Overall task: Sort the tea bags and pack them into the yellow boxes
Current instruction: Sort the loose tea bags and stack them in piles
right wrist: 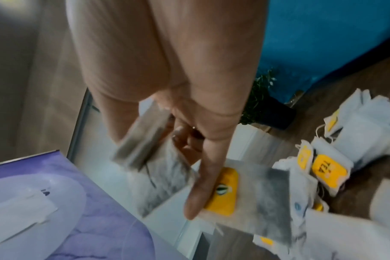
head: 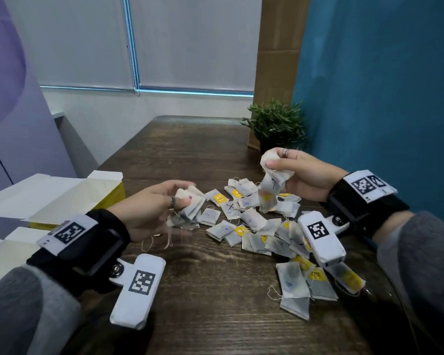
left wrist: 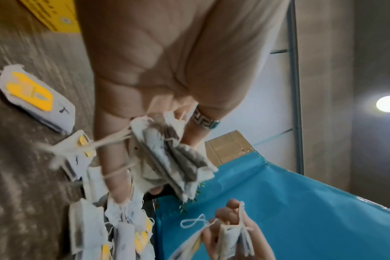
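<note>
here, left hand (head: 149, 208) fingers gripping a stack of pale tea bags (head: 189, 207), right hand (head: 301, 172) clutching a crumpled bunch (head: 273, 180)

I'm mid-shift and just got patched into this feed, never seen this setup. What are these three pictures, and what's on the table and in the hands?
No machine here: a person works with bare hands, wearing cameras. The head view looks down from the forehead; the other two look along each palm from the wrists, so they appear tilted and blurry. The white tagged blocks on black wrist straps are those cameras.

On the wooden table lies a loose pile of tea bags, many with yellow tags. An open yellow box sits at the left, a potted plant at the back.

The left hand grips a bunch of tea bags; the right hand grips another bunch, raised above the pile.
</note>
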`<state>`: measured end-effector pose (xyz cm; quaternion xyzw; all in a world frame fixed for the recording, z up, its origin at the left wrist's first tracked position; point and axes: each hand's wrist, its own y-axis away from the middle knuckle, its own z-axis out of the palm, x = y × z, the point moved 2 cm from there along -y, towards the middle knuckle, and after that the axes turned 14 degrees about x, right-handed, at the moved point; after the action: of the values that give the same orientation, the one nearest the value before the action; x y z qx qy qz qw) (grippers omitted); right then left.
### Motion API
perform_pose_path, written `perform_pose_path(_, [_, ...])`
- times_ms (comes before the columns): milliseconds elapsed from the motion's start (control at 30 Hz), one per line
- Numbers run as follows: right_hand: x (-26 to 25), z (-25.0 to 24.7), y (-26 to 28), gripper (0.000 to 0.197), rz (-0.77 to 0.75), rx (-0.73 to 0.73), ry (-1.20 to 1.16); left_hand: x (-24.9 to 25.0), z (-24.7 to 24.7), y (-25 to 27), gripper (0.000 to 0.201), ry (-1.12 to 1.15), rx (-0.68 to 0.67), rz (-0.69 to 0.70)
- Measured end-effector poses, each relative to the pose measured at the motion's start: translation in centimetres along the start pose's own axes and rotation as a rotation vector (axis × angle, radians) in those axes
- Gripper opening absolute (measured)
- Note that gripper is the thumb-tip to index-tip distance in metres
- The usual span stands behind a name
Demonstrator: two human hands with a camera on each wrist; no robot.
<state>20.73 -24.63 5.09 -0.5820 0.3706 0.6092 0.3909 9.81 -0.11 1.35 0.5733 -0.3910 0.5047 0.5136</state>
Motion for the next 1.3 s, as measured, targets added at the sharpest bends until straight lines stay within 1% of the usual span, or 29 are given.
perform_pose_path(100, [0.2,0.8,0.8,0.011,0.009,-0.101,-0.182,-0.5,1.3,0.2,0.032,-0.083,-0.032,0.009])
perform_pose_path(167, [0.3,1.5,1.4,0.013,0.035,-0.198,-0.295,-1.0,2.4,0.3,0.036,-0.130,-0.083,-0.030])
perform_pose_path(233, [0.2,2.2,1.9,0.019,0.057,-0.320,-0.376,-1.5,3.4,0.4,0.040,-0.116,-0.125,-0.068])
perform_pose_path(300, [0.1,3.0,2.3,0.015,0.079,-0.412,-0.442,-1.7,4.4,0.6,0.042,-0.113,-0.152,-0.077])
perform_pose_path(333, [0.0,3.4,2.6,0.011,0.090,-0.440,-0.470,-1.8,4.8,0.7,0.039,-0.113,-0.160,-0.078])
perform_pose_path(400, [-0.4,4.2,3.2,0.009,0.091,-0.442,-0.497,-1.9,5.7,1.0,0.028,-0.073,-0.185,-0.099])
perform_pose_path(433, [-0.6,4.4,3.5,0.008,0.078,-0.408,-0.490,-1.9,6.1,1.1,0.022,-0.034,-0.199,-0.123])
perform_pose_path(467, [-0.8,4.5,3.8,0.008,0.070,-0.383,-0.479,-2.0,6.4,1.3,0.020,0.008,-0.219,-0.149])
perform_pose_path(533, [-0.9,4.7,4.0,0.008,0.057,-0.356,-0.460,-2.2,6.5,1.2,0.031,0.094,-0.289,-0.213])
perform_pose_path(600, [-0.9,4.7,4.1,0.008,0.068,-0.366,-0.464,-2.2,6.4,1.3,0.043,0.175,-0.356,-0.262])
perform_pose_path(633, [-0.8,4.7,4.1,0.008,0.080,-0.379,-0.465,-2.3,6.4,1.3,0.045,0.196,-0.376,-0.268])
perform_pose_path(667, [-0.7,4.6,4.0,0.008,0.098,-0.390,-0.469,-2.3,6.5,1.4,0.041,0.196,-0.381,-0.258])
perform_pose_path(733, [-0.4,4.7,4.0,0.009,0.135,-0.426,-0.454,-2.5,6.5,1.5,0.031,0.167,-0.333,-0.199])
perform_pose_path(767, [-0.1,4.6,3.9,0.007,0.139,-0.411,-0.406,-2.5,6.4,1.4,0.031,0.153,-0.300,-0.162])
perform_pose_path(833, [0.2,3.9,3.9,0.007,0.103,-0.276,-0.235,-2.5,6.1,1.1,0.030,0.146,-0.206,-0.087])
perform_pose_path(867, [0.4,3.6,3.8,0.007,0.088,-0.209,-0.165,-2.4,5.9,0.9,0.026,0.141,-0.120,-0.043])
perform_pose_path(933, [0.7,3.1,3.6,0.004,0.089,-0.111,-0.125,-2.3,5.3,0.3,0.011,0.096,0.089,0.061])
perform_pose_path(967, [0.9,3.1,3.6,0.010,0.100,-0.082,-0.142,-2.2,5.1,0.1,0.007,0.074,0.169,0.116])
perform_pose_path(1033, [1.3,3.2,3.6,0.017,0.112,-0.022,-0.211,-2.0,5.2,-0.2,0.012,-0.013,0.268,0.226])
perform_pose_path(1067, [1.4,2.9,4.2,0.018,0.099,0.011,-0.264,-1.6,6.0,0.1,0.014,-0.098,0.279,0.278])
perform_pose_path(1133, [2.0,3.9,3.8,0.017,0.084,0.039,-0.281,-1.5,5.9,0.0,0.020,-0.174,0.322,0.355])
perform_pose_path(1200, [2.6,4.5,3.5,0.014,0.082,0.096,-0.267,-1.2,6.5,0.1,0.020,-0.201,0.313,0.410])
perform_pose_path(1300, [3.6,5.3,2.8,0.013,0.089,0.125,-0.202,-1.0,6.3,0.3,0.022,-0.183,0.285,0.456])
